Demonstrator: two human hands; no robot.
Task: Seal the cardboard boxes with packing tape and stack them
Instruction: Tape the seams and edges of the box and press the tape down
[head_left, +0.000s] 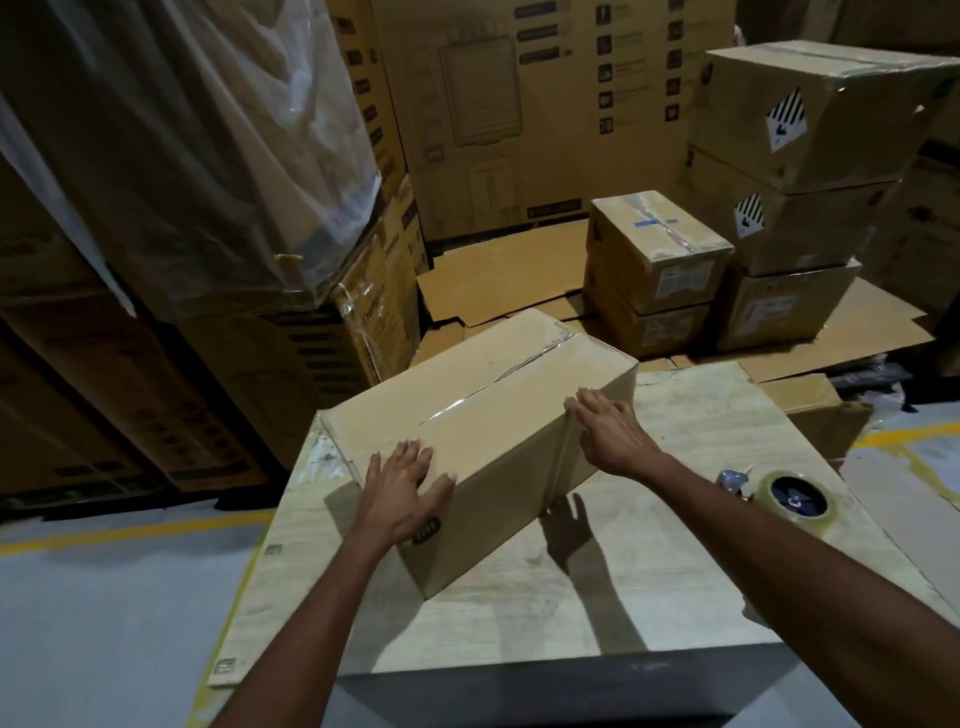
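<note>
The box (493, 410) seems taped along its top seam; left hand (402, 493) and right hand (610, 428) press it with straight fingers (tape roll (795, 501) lies at right). Stacking it remains.

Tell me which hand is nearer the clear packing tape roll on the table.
Right. The right hand rests on the brown cardboard box, just left of the clear tape roll; the left hand lies on the box's near corner, farther left.
</note>
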